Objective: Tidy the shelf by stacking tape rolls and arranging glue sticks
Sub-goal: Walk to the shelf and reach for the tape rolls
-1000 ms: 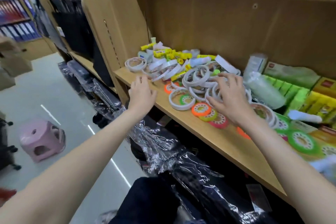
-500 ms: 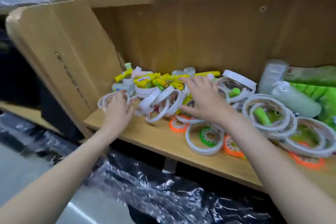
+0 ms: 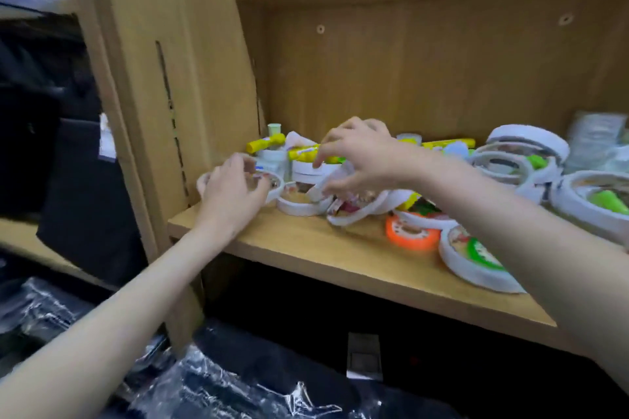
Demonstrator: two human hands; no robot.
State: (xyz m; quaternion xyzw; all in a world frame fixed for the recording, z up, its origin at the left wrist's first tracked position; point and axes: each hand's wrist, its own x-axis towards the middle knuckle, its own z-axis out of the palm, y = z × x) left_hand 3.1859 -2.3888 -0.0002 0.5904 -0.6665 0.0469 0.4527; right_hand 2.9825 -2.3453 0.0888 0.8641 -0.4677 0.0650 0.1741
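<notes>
A wooden shelf (image 3: 340, 258) carries jumbled tape rolls (image 3: 503, 163) and glue sticks (image 3: 265, 143) at its left corner. The left hand (image 3: 231, 192) is curled loosely over one roll (image 3: 274, 185); the right hand (image 3: 357, 156) is pinched on another tape roll (image 3: 320, 189). Gathering has barely begun; stacking calls for flat, aligned placement.

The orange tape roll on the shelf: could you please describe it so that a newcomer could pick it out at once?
Look at the wooden shelf board and follow its front part rightwards, past both hands. The orange tape roll lies flat there, in front of the heap of white rolls. It is the only solid orange ring, smaller than the white roll with a green core beside it.
</notes>
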